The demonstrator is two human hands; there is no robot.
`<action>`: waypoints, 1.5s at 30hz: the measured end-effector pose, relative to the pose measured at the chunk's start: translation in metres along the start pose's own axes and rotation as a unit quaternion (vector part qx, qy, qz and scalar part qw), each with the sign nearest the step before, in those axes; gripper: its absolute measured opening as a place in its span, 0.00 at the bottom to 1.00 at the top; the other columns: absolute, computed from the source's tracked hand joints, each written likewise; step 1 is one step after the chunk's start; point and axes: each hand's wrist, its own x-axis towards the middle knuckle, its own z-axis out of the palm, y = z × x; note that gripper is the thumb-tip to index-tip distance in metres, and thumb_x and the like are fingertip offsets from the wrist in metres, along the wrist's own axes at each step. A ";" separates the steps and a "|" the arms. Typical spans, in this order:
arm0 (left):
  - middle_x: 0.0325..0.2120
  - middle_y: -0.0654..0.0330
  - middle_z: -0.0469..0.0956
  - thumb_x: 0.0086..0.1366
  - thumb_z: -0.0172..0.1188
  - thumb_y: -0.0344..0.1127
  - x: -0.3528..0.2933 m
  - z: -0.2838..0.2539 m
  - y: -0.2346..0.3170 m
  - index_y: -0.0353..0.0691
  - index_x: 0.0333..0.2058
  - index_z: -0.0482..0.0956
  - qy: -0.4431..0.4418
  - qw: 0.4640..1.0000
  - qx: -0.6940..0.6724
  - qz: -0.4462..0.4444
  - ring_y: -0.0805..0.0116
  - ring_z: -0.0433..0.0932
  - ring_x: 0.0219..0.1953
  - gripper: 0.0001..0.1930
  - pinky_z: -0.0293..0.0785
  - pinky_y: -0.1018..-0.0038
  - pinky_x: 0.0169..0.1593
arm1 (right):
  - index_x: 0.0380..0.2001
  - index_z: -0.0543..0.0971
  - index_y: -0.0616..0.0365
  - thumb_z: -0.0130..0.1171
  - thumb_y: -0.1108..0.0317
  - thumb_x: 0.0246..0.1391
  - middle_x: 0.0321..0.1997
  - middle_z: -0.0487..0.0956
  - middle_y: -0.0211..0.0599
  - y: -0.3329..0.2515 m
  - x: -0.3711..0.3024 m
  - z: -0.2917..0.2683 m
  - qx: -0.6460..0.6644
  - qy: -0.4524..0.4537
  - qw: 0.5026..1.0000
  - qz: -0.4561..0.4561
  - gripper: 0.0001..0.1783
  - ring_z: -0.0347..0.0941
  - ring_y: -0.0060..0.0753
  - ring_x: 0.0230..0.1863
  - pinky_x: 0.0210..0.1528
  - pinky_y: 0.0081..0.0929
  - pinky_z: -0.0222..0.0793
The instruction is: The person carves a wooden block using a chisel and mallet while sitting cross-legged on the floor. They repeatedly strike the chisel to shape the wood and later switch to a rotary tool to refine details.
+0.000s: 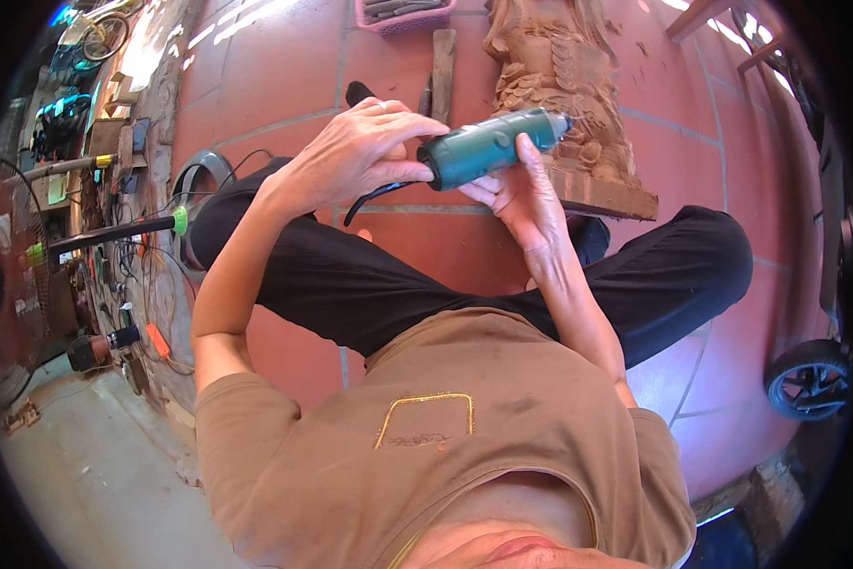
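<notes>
A green die grinder [488, 149] with a grey nose lies sideways in front of me, above my crossed legs. My right hand [519, 194] is closed round its body from below, the thumb up along the near side. At the black rear end, the thumb and fingers of my left hand [365, 156] pinch the tool. A black cable [374, 196] runs from that end down beneath my left hand. Just beyond the tool's nose stands a carved wooden sculpture [559, 81] on a wooden base [611, 196]. The nose overlaps the carving in view; I cannot tell whether they touch.
Reddish tiles [275, 81] cover the floor. A wooden bar [442, 76] and a pink basket [403, 21] of tools lie ahead. At the left are a fan [9, 284], cables and clutter along a wooden beam. A black wheel [807, 379] stands at the right.
</notes>
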 end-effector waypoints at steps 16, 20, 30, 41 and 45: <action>0.52 0.51 0.77 0.51 0.73 0.43 -0.003 -0.004 0.003 0.44 0.62 0.67 -0.124 0.981 0.033 -0.143 0.51 0.76 0.54 0.40 0.68 0.60 0.59 | 0.62 0.63 0.54 0.65 0.63 0.61 0.58 0.74 0.45 0.045 0.016 0.035 0.102 -0.024 0.994 0.036 0.31 0.77 0.47 0.56 0.60 0.49 0.76; 0.50 0.49 0.78 0.49 0.74 0.41 -0.006 -0.006 -0.004 0.44 0.61 0.67 -0.119 0.975 0.044 -0.181 0.47 0.78 0.52 0.40 0.73 0.57 0.53 | 0.64 0.61 0.52 0.67 0.63 0.59 0.59 0.72 0.37 0.061 0.020 0.054 0.099 -0.030 0.994 0.035 0.35 0.73 0.38 0.60 0.63 0.43 0.73; 0.34 0.47 0.79 0.48 0.69 0.32 -0.042 -0.014 -0.023 0.39 0.50 0.71 -0.149 0.963 -0.045 -0.221 0.43 0.80 0.40 0.28 0.73 0.59 0.44 | 0.67 0.57 0.50 0.71 0.52 0.56 0.62 0.68 0.37 0.100 0.022 0.056 0.110 -0.056 0.988 0.094 0.44 0.65 0.41 0.66 0.67 0.49 0.63; 0.33 0.46 0.79 0.51 0.68 0.32 -0.051 0.005 -0.036 0.36 0.51 0.72 -0.210 0.943 -0.067 -0.249 0.46 0.80 0.37 0.27 0.73 0.61 0.43 | 0.62 0.63 0.53 0.69 0.59 0.59 0.60 0.72 0.40 0.116 0.019 0.029 0.119 -0.010 0.982 0.148 0.34 0.69 0.39 0.64 0.70 0.46 0.63; 0.30 0.46 0.78 0.49 0.67 0.30 -0.054 0.007 -0.041 0.37 0.48 0.73 -0.217 0.941 -0.073 -0.247 0.45 0.80 0.34 0.25 0.72 0.60 0.40 | 0.62 0.64 0.53 0.70 0.58 0.57 0.61 0.72 0.40 0.119 0.017 0.026 0.130 -0.016 0.976 0.172 0.35 0.68 0.39 0.65 0.71 0.48 0.61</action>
